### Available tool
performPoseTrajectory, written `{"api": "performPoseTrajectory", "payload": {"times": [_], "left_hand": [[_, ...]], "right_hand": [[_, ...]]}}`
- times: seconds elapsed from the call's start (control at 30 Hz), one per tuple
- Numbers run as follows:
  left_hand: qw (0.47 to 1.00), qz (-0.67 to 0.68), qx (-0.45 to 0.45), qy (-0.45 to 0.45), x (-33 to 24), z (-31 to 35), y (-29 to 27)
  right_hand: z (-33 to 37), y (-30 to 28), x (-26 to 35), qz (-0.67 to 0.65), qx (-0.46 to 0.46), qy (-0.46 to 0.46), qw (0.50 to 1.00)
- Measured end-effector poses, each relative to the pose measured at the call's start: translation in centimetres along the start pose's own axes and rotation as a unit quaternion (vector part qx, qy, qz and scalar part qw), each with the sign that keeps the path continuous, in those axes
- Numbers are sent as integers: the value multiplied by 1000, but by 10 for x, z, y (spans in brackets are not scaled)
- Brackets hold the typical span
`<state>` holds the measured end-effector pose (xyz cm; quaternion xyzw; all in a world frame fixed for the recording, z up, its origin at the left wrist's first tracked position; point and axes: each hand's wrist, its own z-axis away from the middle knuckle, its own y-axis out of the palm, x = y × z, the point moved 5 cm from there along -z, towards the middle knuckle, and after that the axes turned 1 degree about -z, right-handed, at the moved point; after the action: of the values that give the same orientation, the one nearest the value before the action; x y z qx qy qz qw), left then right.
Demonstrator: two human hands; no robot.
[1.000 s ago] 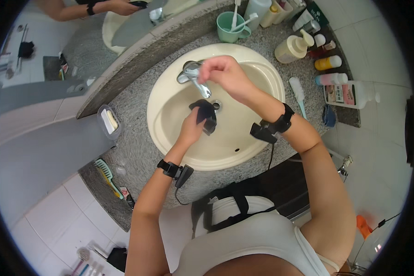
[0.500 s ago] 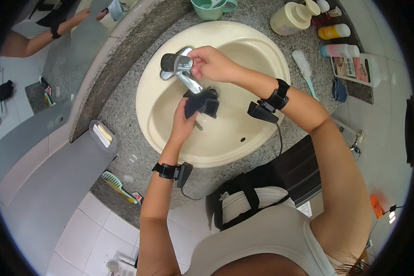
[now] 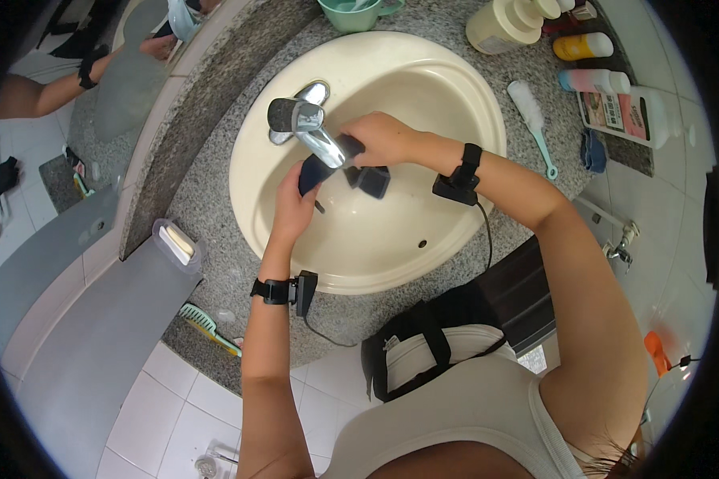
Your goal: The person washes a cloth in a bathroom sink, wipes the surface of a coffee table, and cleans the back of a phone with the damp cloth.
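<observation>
My left hand (image 3: pixel 294 209) grips one end of a dark navy, cloth-like piece (image 3: pixel 315 175) beneath the spout of the chrome faucet (image 3: pixel 318 142). At the other end of this piece, the curled fingers of my right hand (image 3: pixel 380 137) hold on just right of the spout. The spout hides the middle of the piece. Below my right hand, a dark, squarish item (image 3: pixel 372 183) shows in the cream oval basin (image 3: pixel 423 243); I cannot tell whether it joins the held piece. Whether water runs is unclear.
Around the basin, the granite counter (image 3: pixel 208 180) holds a green mug (image 3: pixel 350 17), a pump bottle (image 3: pixel 499 28), a brush (image 3: pixel 529 112) and several bottles at right. A soap dish (image 3: pixel 177 244) and green comb (image 3: pixel 198 318) are at left. A mirror (image 3: pixel 64 191) runs along the left.
My right hand has left the faucet handle and come down to grip the dark piece. My left hand has shifted slightly left, and the piece now stretches between both hands.
</observation>
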<state>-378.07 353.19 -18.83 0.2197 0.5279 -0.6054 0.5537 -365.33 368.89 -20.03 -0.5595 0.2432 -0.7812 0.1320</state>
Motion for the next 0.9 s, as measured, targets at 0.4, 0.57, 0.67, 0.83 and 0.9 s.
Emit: {"api": "performPoseTrajectory", "payload": {"times": [0.4, 0.57, 0.67, 0.83, 0.9], "left_hand": [[971, -195, -115, 80, -10, -17, 11], [969, -227, -93, 29, -4, -10, 7], [962, -242, -123, 23, 13, -2, 10], [991, -85, -100, -12, 34, -4, 34], [996, -35, -73, -22, 36, -10, 50]], "right_hand": [[8, -6, -5, -47, -51, 40, 997], [11, -6, -10, 59, 126, 130, 982], [2, -2, -4, 77, 16, 18, 997], [-8, 15, 3, -71, -6, 19, 997], [-7, 19, 8, -113, -14, 35, 993]]}}
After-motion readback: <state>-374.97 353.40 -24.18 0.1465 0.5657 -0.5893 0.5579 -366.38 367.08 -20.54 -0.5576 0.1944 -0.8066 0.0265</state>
